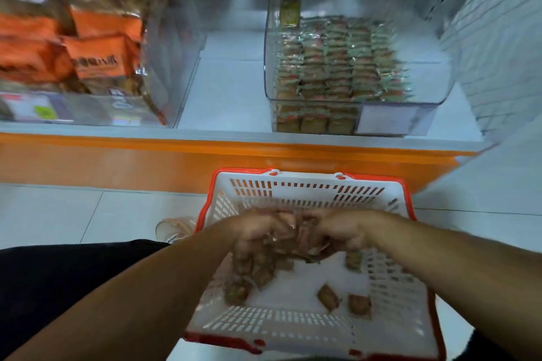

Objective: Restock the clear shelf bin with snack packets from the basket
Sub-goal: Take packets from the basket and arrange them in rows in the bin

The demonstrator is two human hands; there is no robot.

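Note:
A white basket with a red rim (308,184) sits on the floor in front of the shelf. Several small brown snack packets (328,297) lie loose on its bottom. My left hand (258,231) and my right hand (343,228) are both inside the basket, close together, fingers curled round a bunch of packets (296,246) held between them; the view is blurred there. On the shelf above stands the clear shelf bin (434,99), holding neat rows of the same kind of packets (337,61).
A second clear bin (181,47) with orange bags stands on the shelf at the left. An orange shelf front edge (117,161) runs across above the basket. A white wall (504,53) closes the right side. A shoe (176,228) shows left of the basket.

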